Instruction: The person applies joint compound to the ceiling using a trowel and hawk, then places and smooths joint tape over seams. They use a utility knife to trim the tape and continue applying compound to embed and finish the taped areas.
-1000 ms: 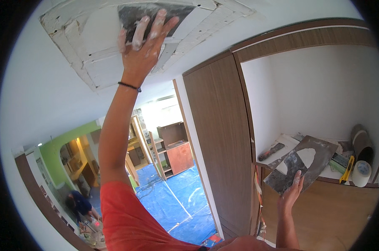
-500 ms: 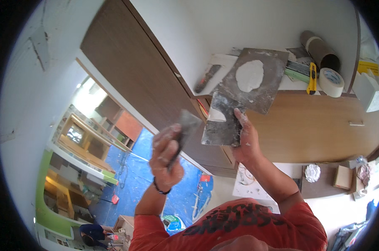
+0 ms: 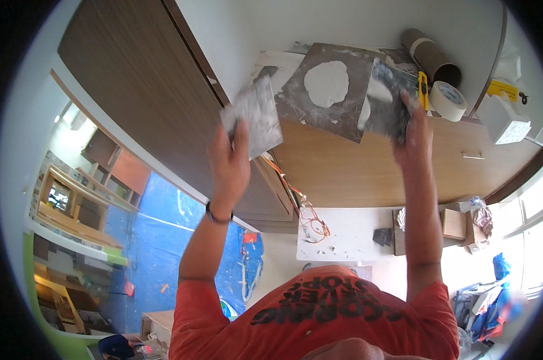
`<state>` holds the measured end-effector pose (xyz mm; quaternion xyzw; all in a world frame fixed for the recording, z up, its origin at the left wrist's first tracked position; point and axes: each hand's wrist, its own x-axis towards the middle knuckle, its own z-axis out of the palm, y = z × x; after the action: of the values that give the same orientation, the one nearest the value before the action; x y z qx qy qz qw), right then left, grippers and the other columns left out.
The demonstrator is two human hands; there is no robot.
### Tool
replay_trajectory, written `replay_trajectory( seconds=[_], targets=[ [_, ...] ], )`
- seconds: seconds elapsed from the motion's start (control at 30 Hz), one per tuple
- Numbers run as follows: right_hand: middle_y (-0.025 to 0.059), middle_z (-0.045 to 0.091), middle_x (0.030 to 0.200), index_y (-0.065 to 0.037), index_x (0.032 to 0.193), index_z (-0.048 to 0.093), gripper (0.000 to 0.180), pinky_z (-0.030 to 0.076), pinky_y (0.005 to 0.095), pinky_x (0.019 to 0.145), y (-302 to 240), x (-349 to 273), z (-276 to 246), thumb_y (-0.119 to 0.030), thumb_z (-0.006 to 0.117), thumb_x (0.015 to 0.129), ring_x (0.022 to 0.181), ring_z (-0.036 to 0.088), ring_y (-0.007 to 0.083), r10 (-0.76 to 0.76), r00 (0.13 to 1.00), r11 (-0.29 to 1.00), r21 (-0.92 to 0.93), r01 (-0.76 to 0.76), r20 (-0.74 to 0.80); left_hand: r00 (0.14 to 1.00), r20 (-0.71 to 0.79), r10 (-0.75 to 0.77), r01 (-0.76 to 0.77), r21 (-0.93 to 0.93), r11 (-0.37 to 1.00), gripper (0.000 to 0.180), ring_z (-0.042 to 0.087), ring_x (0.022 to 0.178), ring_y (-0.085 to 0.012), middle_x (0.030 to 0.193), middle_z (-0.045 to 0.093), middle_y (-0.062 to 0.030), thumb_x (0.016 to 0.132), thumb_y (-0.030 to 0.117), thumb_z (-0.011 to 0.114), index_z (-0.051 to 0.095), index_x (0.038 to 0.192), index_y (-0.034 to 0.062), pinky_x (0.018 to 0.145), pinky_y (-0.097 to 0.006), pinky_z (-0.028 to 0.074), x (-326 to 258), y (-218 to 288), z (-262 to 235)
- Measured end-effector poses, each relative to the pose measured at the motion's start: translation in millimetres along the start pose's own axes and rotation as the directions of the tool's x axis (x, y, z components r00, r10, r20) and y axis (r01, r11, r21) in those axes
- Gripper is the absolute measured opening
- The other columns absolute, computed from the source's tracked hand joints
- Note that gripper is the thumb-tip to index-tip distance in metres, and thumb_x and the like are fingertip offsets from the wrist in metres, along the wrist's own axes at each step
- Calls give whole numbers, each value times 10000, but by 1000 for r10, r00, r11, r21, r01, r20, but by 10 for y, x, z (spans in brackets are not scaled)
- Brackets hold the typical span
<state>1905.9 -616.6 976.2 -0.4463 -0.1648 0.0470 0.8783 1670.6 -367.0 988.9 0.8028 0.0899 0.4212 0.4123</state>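
Holding, left hand: closes round the handle of a wide grey filling blade, raised above the left edge of the cabinet top; blurred.
Holding, right hand: clamps a second blade, smeared white, set against the right side of the dark mixing board.
Filler: white patch sits mid-board, just left of the second blade and right of the filling blade, between the two; lies nearer the right hand.
Axis: mixing board rests as a tilted square toward the far edge of the cabinet top; long edge of the second blade runs roughly away from the body, alongside the white patch.
Around: yellow knife, tape roll and cardboard tube crowd the far right corner just beyond the right hand; white box further right; orange wires hang below the near edge.
In the way: nothing between the second blade and the white patch.
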Motion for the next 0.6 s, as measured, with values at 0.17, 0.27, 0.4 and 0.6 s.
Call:
replay_trajectory(
  seconds=[0.17, 0.27, 0.4, 0.6],
  targets=[
    [68, 684, 1062, -20, 1184, 640, 278, 555, 306, 756, 108, 753, -278, -189, 674, 966, 909, 667, 147, 82, 993, 954, -295, -55, 80, 937, 139, -322, 350, -432, 832, 372, 625, 1081, -223, 1259, 655, -172, 1006, 105, 612, 556, 1317, -92, 964, -366, 484, 968, -407, 450],
    [58, 648, 906, 32, 1161, 631, 371, 481, 319, 641, 220, 899, -328, -226, 736, 916, 763, 590, 137, 63, 995, 772, -628, -97, -76, 885, 191, -425, 466, -368, 805, 424, 620, 1133, -247, 1295, 630, -200, 991, 121, 625, 532, 1337, -106, 971, -377, 497, 1183, -588, 612],
    [130, 672, 841, 77, 1244, 593, 508, 508, 388, 658, 360, 958, -293, -270, 741, 903, 748, 645, 237, -222, 973, 409, -899, 155, 67, 917, 160, -365, 373, -23, 927, 566, 635, 1171, -324, 1308, 614, -256, 968, 206, 651, 475, 1412, -98, 991, -422, 514, 1222, -683, 578],
    [345, 559, 1318, 45, 1354, 515, 556, 461, 552, 1031, 379, 867, -23, -342, 628, 971, 1243, 550, 484, -355, 909, 12, -972, 237, 217, 958, 236, -165, 25, 500, 866, 653, 549, 1276, -469, 1333, 589, -339, 980, 365, 619, 456, 1468, -38, 1097, -508, 440, 1077, -658, 314]
  ],
)
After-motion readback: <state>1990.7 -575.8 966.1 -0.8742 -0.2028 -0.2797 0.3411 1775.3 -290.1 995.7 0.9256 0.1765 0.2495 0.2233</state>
